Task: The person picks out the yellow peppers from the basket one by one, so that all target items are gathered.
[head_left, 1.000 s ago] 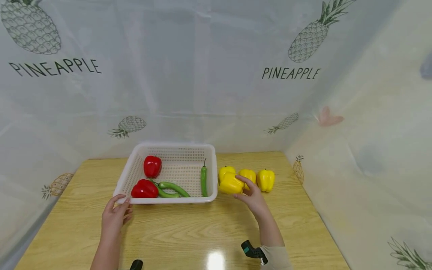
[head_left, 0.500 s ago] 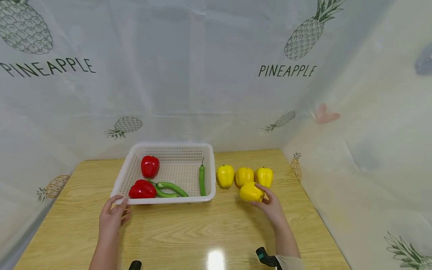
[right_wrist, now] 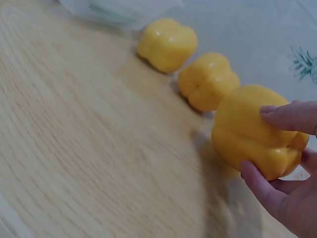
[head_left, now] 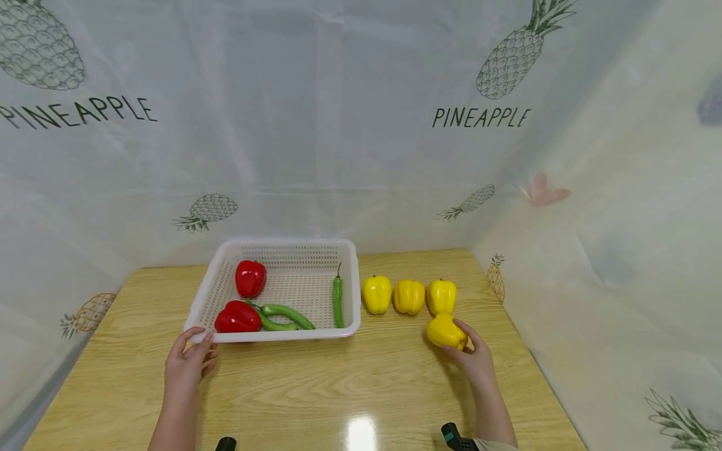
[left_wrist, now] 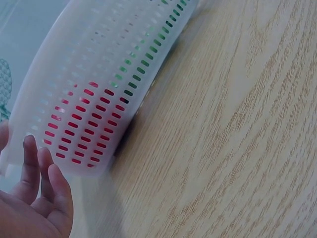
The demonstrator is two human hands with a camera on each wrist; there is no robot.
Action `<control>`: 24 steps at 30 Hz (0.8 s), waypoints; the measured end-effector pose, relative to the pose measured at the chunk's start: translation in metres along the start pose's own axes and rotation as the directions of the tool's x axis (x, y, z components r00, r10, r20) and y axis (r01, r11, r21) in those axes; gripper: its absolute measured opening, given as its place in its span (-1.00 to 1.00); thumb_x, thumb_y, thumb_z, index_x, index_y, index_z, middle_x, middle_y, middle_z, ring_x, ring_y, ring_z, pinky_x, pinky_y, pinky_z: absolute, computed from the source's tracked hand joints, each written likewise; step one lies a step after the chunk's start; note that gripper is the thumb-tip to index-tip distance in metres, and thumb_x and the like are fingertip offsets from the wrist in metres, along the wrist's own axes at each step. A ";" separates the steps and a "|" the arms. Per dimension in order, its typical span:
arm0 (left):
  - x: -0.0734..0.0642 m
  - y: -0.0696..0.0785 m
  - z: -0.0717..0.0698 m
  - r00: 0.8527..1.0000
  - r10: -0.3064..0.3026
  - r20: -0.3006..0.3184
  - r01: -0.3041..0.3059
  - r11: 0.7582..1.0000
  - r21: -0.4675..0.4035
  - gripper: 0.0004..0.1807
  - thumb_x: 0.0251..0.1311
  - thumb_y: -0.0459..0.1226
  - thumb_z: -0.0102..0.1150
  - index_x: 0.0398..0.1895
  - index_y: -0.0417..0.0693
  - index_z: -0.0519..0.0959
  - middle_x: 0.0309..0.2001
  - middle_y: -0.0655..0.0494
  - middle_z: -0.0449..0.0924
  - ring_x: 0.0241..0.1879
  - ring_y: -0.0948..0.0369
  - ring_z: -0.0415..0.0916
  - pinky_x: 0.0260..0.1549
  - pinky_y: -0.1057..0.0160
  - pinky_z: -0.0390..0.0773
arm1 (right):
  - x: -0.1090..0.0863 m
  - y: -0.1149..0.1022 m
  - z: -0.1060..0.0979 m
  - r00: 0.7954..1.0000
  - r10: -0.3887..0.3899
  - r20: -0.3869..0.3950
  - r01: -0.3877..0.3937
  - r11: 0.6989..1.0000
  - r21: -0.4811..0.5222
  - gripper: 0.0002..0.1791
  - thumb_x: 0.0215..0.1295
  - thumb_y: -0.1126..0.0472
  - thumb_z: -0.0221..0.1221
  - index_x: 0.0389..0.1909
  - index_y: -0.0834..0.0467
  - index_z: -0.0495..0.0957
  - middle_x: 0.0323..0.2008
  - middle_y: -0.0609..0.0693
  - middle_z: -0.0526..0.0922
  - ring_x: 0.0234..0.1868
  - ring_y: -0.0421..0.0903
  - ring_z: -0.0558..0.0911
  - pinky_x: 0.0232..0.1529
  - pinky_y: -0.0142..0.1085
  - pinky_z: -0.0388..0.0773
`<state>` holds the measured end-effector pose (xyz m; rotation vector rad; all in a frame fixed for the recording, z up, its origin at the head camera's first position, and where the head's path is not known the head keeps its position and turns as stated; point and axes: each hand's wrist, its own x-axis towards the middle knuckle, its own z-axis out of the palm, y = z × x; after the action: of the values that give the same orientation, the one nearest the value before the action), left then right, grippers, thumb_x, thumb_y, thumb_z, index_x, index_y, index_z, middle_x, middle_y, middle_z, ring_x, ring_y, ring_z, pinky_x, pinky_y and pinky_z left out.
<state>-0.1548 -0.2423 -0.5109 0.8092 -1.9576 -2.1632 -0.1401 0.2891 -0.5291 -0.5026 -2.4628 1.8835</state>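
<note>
In the head view my right hand (head_left: 474, 360) holds a yellow bell pepper (head_left: 445, 331) tilted on its side between thumb and fingers. Its shadow on the wood shows in the right wrist view, where the held pepper (right_wrist: 252, 131) hides the rightmost one of the row. My left hand (head_left: 187, 360) grips the front left corner of a white plastic basket (head_left: 282, 336); in the left wrist view several fingers (left_wrist: 30, 163) lie against its outer wall. Inside are two red bell peppers (head_left: 251, 279), two green chili peppers (head_left: 289, 314) at the front and one green chili (head_left: 337, 302) along the right wall.
Right of the basket, three yellow bell peppers (head_left: 408, 297) stand in a row on the wooden table (head_left: 316, 382). A pineapple-printed sheet (head_left: 299, 156) hangs behind the table and along its sides.
My right hand has carried the yellow bell pepper rightward and toward me, from beside the basket to in front of the row's rightmost pepper. The left hand keeps to the basket's corner.
</note>
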 end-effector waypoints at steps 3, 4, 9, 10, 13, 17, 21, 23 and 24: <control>0.000 -0.001 -0.001 1.000 0.005 -0.001 -0.005 1.000 -0.008 -0.70 0.34 -0.15 0.18 0.06 0.07 0.40 -0.50 0.29 0.63 -0.49 0.33 0.58 -0.51 0.36 0.59 | 0.000 0.003 -0.003 1.000 0.000 -0.005 0.000 1.000 0.013 -0.29 0.29 0.34 0.25 0.43 0.00 0.23 0.52 0.16 -0.10 0.33 0.31 0.24 0.08 -0.12 0.44; 0.001 -0.001 -0.001 1.000 0.002 -0.002 -0.002 1.000 -0.014 -0.71 0.33 -0.15 0.18 0.05 0.09 0.40 -0.50 0.29 0.62 -0.49 0.33 0.58 -0.52 0.36 0.59 | 0.000 0.004 -0.004 1.000 -0.001 -0.011 0.001 1.000 0.013 -0.29 0.30 0.34 0.25 0.43 0.01 0.23 0.52 0.16 -0.09 0.33 0.31 0.24 0.10 -0.11 0.43; 0.001 -0.002 -0.002 1.000 0.018 0.016 -0.018 1.000 -0.014 -0.70 0.34 -0.15 0.18 0.06 0.07 0.39 -0.51 0.28 0.62 -0.50 0.34 0.58 -0.52 0.35 0.60 | 0.002 0.009 -0.010 0.998 -0.008 -0.056 0.009 1.000 0.016 -0.24 0.29 0.37 0.24 0.46 0.06 0.17 0.51 0.16 -0.05 0.31 0.27 0.24 0.08 -0.25 0.40; 0.001 -0.002 -0.002 1.000 0.018 0.016 -0.018 1.000 -0.015 -0.70 0.34 -0.15 0.18 0.06 0.06 0.39 -0.51 0.28 0.62 -0.51 0.34 0.57 -0.52 0.35 0.60 | 0.002 0.010 -0.011 0.998 -0.013 -0.067 0.014 1.000 0.022 -0.23 0.29 0.38 0.24 0.47 0.08 0.15 0.50 0.17 -0.04 0.31 0.27 0.24 0.04 -0.33 0.41; 0.002 -0.002 -0.001 1.000 0.008 0.005 -0.008 1.000 -0.027 -0.68 0.34 -0.16 0.18 0.07 0.04 0.38 -0.51 0.26 0.62 -0.52 0.34 0.57 -0.53 0.36 0.60 | 0.004 0.013 -0.014 0.995 -0.029 -0.101 0.029 1.000 0.000 -0.22 0.28 0.39 0.24 0.48 0.11 0.13 0.46 0.24 0.02 0.30 0.24 0.24 -0.14 -0.55 0.41; 0.002 -0.002 -0.001 1.000 0.008 0.010 -0.007 0.999 -0.035 -0.65 0.34 -0.17 0.18 0.10 0.00 0.36 -0.52 0.26 0.61 -0.54 0.35 0.56 -0.53 0.36 0.59 | 0.005 0.017 -0.016 0.988 -0.043 -0.149 0.039 0.999 -0.031 -0.18 0.28 0.39 0.25 0.50 0.13 0.08 0.43 0.30 0.06 0.26 0.23 0.26 -0.23 -0.60 0.38; 0.002 -0.003 -0.001 1.000 0.014 0.014 -0.014 0.999 -0.030 -0.64 0.34 -0.16 0.18 0.11 0.00 0.36 -0.53 0.29 0.61 -0.53 0.35 0.56 -0.53 0.36 0.59 | 0.007 0.017 -0.018 0.986 -0.053 -0.159 0.042 0.997 -0.066 -0.15 0.29 0.42 0.22 0.52 0.10 0.02 0.47 0.30 -0.05 0.30 0.28 0.20 -0.01 -0.32 0.45; 0.002 -0.003 0.000 1.000 0.016 0.008 -0.016 1.000 -0.026 -0.66 0.34 -0.16 0.18 0.10 0.02 0.37 -0.53 0.30 0.61 -0.53 0.34 0.56 -0.53 0.37 0.59 | 0.009 0.015 -0.019 0.986 -0.066 -0.152 0.052 0.994 -0.092 -0.13 0.30 0.43 0.20 0.53 0.10 -0.02 0.49 0.30 -0.13 0.35 0.34 0.14 0.12 -0.05 0.42; 0.002 -0.003 0.000 1.000 0.018 0.006 -0.018 1.000 -0.024 -0.66 0.34 -0.16 0.18 0.10 0.03 0.38 -0.53 0.31 0.61 -0.52 0.34 0.57 -0.53 0.37 0.59 | 0.010 0.014 -0.020 0.987 -0.070 -0.146 0.056 0.993 -0.100 -0.13 0.29 0.44 0.19 0.53 0.11 -0.03 0.49 0.32 -0.17 0.36 0.38 0.11 0.15 0.07 0.38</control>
<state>-0.1558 -0.2427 -0.5141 0.7793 -1.9300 -2.1773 -0.1421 0.3135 -0.5390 -0.5396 -2.4491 1.6471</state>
